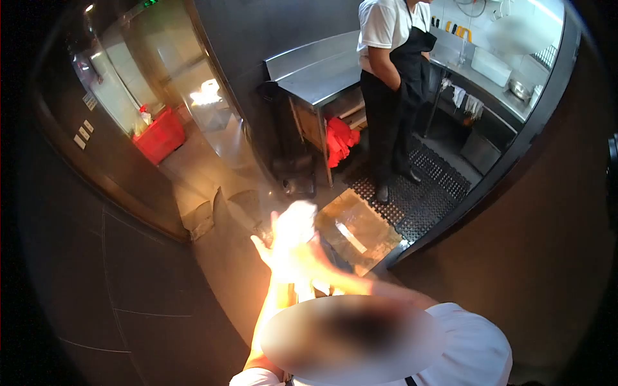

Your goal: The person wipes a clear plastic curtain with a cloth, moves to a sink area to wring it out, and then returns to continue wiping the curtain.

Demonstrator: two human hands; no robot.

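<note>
Head view: a glare-washed white item point(299, 220) sits between the left hand point(269, 252), fingers partly spread, and the right hand point(313, 258), its fingers unreadable; a loose hold could let it slip.

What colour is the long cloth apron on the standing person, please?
The apron is black, clearest in the head view.

No text can be read: the green sign point(150, 2) and small wall labels point(79, 141) are illegible.
</note>
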